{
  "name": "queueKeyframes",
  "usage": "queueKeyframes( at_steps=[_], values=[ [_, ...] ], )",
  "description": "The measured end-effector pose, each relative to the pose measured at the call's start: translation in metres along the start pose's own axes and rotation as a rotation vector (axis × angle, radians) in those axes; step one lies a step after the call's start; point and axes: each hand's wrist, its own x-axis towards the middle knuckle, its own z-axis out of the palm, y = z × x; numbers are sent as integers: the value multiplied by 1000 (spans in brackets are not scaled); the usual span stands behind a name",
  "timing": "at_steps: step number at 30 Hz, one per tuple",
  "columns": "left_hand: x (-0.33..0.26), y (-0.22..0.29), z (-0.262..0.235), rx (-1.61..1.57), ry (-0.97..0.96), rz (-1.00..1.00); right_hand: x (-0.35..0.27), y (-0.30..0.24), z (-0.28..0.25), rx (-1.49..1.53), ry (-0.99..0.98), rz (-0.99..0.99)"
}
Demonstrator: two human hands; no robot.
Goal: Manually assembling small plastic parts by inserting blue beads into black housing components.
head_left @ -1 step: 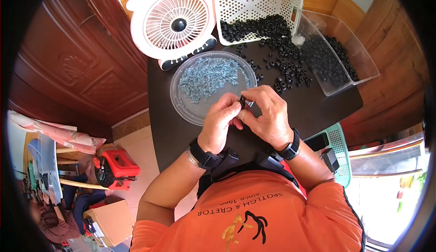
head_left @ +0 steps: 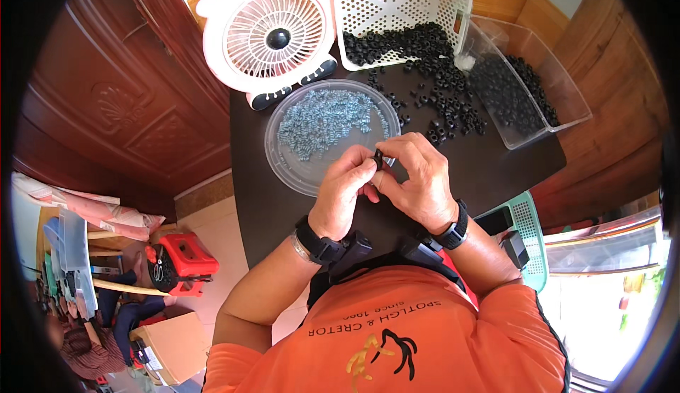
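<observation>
Both hands meet over the near edge of a round clear tub [head_left: 275,158]. Between their fingertips is a small black ring-shaped part [head_left: 378,158]. My left hand [head_left: 338,193] pinches it from the left, thumb on top. My right hand [head_left: 423,184] closes on it from the other side with bent fingers, which partly hide it. Inside the tub lies a heap of tiny light-blue pieces [head_left: 319,120], which look like small coils. More black ring-shaped parts [head_left: 450,103] are scattered on the dark table [head_left: 496,158] beyond my right hand.
A white perforated basket [head_left: 404,3] lies tipped at the back, black parts spilling out. Right of it is a clear box [head_left: 563,103] of black parts. A white fan [head_left: 278,39] stands back left. By my right elbow sits a green basket [head_left: 538,251]. Another person [head_left: 95,350] is low left.
</observation>
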Motion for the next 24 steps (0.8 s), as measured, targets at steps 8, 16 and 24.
queueKeyframes(
  at_steps=[8,16,24],
  values=[
    [0,0,4,28,6,-30,4,2,-7,-46,-26,-139],
    [-4,0,2,28,4,-21,1,-1,0,-14,-10,-168],
    [-3,1,5,53,-26,4,2,-1,-9,-95,-32,-224]
  ],
)
